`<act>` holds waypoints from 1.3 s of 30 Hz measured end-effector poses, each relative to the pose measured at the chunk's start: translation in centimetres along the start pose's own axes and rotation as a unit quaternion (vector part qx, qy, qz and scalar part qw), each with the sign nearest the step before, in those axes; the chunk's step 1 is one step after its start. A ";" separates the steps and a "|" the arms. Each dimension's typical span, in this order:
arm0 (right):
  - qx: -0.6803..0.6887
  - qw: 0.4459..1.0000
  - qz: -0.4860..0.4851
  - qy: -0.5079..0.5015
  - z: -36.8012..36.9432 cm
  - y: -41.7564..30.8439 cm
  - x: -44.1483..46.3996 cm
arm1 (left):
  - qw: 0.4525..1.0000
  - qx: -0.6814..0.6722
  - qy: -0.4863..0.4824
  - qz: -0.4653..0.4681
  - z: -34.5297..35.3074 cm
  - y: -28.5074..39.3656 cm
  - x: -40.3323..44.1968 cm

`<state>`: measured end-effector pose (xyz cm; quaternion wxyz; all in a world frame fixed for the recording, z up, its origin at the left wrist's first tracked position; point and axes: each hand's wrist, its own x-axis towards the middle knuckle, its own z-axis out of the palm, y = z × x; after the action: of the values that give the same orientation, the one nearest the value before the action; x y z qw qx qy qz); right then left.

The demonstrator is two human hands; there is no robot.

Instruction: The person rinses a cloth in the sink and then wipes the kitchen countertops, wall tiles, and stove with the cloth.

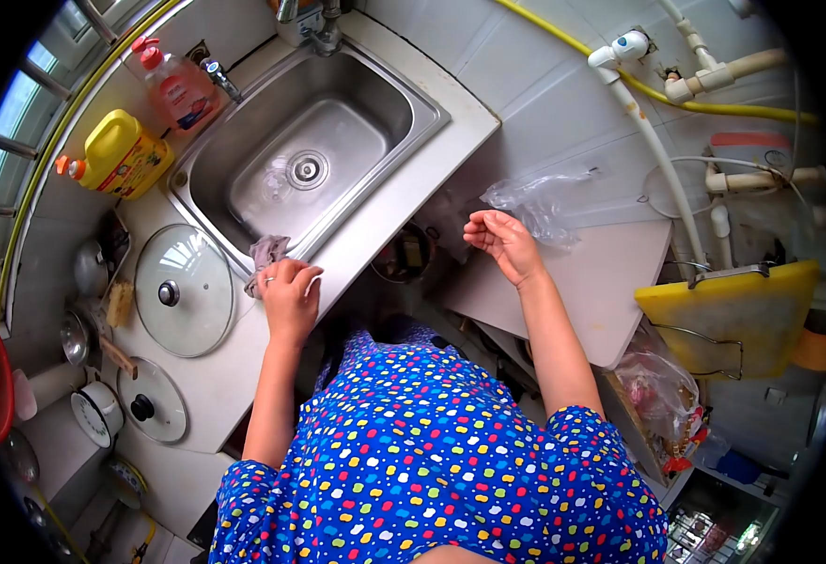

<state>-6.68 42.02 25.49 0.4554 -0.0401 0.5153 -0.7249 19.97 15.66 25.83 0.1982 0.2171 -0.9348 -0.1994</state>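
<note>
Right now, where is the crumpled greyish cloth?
The cloth is left of centre in the head view, on the near edge of the steel sink, at the left hand, right of the larger glass lid.

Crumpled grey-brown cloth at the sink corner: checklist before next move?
1. Left hand on the crumpled grey-brown cloth: ok.
2. Grip firm: cannot tell, the fingers' undersides are hidden.
3. Right hand free: ok, raised and open, nothing visible in it.
4. Cloth by the rectangular stainless-steel sink: ok, at its near corner.
5. Wide clearance to the large round glass lid: not ok, its rim is close beside the left hand.
6. Silver metal faucet fully closed: cannot tell, no stream visible.
</note>
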 end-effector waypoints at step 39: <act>-0.186 0.935 -0.233 0.190 -1.4 0.2 -6.3 | 0.984 0.052 -0.076 0.151 17.5 12.1 9.0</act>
<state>-3.59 47.40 27.28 0.1517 -0.1045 0.6942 -0.6959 0.58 26.32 19.20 0.1429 0.0672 -0.9782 -0.1345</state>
